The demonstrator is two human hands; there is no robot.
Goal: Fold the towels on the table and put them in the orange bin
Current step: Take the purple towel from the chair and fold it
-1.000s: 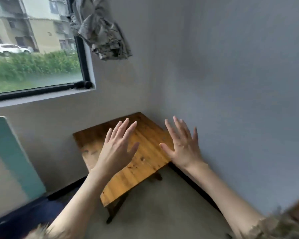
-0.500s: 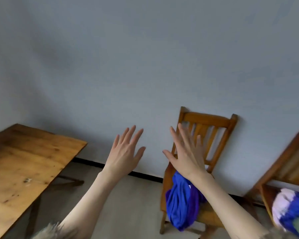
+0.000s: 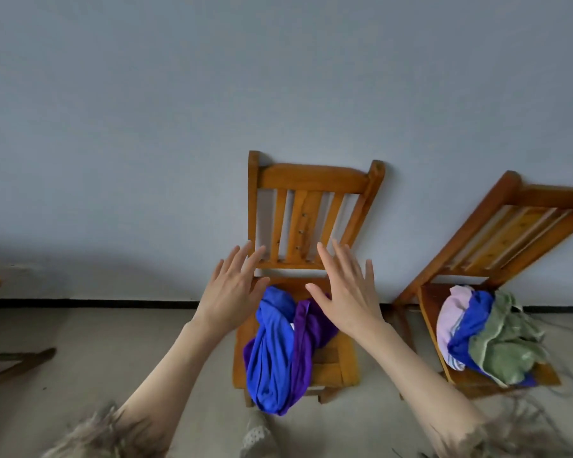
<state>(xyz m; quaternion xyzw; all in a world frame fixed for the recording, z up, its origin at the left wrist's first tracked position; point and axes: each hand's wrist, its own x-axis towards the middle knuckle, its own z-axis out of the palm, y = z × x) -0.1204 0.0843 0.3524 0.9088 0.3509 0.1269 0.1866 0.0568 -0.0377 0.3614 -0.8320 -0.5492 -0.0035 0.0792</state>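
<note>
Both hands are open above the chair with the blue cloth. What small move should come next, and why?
Probably lower both hands onto the blue and purple cloth bundle and grip it: the left hand and the right hand hover open just above it, holding nothing, and it lies unfolded on the chair.

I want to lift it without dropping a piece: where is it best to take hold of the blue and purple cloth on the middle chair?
Probably the bunched upper part of the blue and purple cloth, from above, one open hand either side: left hand, right hand. Its lower end hangs off the chair seat's front.

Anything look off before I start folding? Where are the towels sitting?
Yes: the towels are bundled unfolded on chairs, not the table. A blue and purple bundle droops over the near chair seat's front edge; another pile fills the right chair. No orange bin shows.
</note>
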